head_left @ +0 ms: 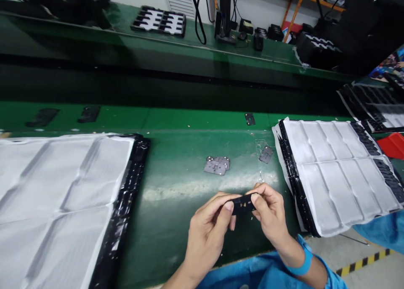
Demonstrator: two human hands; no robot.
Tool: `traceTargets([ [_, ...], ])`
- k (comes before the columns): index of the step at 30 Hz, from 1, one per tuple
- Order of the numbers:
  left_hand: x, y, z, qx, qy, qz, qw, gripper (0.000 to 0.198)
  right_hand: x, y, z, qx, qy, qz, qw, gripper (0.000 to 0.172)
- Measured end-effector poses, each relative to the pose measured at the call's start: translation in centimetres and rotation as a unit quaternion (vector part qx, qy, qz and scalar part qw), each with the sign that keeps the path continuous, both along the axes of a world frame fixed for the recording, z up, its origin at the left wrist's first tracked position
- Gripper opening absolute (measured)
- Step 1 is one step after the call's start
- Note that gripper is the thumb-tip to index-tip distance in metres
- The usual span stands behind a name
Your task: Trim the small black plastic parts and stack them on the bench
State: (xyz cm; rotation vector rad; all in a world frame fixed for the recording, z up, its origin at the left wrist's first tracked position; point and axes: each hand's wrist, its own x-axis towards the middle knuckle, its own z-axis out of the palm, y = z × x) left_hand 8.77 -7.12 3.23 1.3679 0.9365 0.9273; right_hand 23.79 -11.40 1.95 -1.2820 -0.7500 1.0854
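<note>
Between my two hands is a small flat black plastic part (242,204) with little cutouts, held above the near side of the green bench (170,226). My left hand (210,228) pinches its left end between thumb and fingers. At its right end, my right hand (269,211) grips it the same way, thumb on top. Just beyond my hands lies a small overlapping pile of similar dark parts (217,165). A single dark part (266,154) rests to the right of the pile, and another small part (249,119) lies farther back.
To the left is a stack of black trays (131,196) covered by a white sheet (78,171). Another tray stack (293,175) with white lining stands at the right. Two dark parts (89,114) lie at the back left. A red bin (393,145) sits at the far right.
</note>
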Motion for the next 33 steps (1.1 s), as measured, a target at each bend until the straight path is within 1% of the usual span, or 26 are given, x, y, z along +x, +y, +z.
traceTargets([
  [4,-0.7,-0.3,-0.4,-0.065,0.016,-0.012,0.998,0.028,0.3,0.0,0.1,-0.034,0.026,0.033,0.999,0.029],
  [7,-1.1,-0.1,-0.6,-0.119,0.005,-0.037,0.992,0.035,0.3,0.1,0.1,-0.044,0.035,0.037,0.998,0.03],
  [11,-1.7,0.6,0.0,-0.17,0.013,-0.077,0.982,0.043,0.4,0.0,0.2,-0.052,0.02,0.068,0.996,0.03],
  [13,-2.0,0.9,0.3,-0.186,0.021,-0.085,0.979,0.044,0.5,-0.1,0.3,-0.058,0.011,0.086,0.995,0.029],
  [20,-2.6,1.4,0.3,-0.215,0.009,-0.084,0.973,0.046,0.6,-0.1,0.4,-0.059,-0.005,0.123,0.991,0.027],
  [24,-2.4,1.7,0.7,-0.214,0.016,-0.082,0.973,0.043,1.0,0.0,0.7,-0.077,-0.033,0.155,0.984,0.025],
  [26,-2.2,1.9,0.9,-0.216,0.018,-0.085,0.972,0.041,1.4,0.0,0.9,-0.088,-0.059,0.173,0.979,0.03],
  [28,-2.2,2.2,0.9,-0.218,0.02,-0.09,0.972,0.04,1.7,-0.1,1.0,-0.085,-0.088,0.187,0.975,0.038],
  [30,-2.2,2.4,0.8,-0.221,0.023,-0.091,0.971,0.039,1.9,-0.1,1.0,-0.075,-0.112,0.198,0.971,0.045],
  [33,-2.3,2.9,0.4,-0.229,0.02,-0.086,0.969,0.039,2.0,-0.1,1.0,-0.083,-0.122,0.21,0.967,0.049],
])
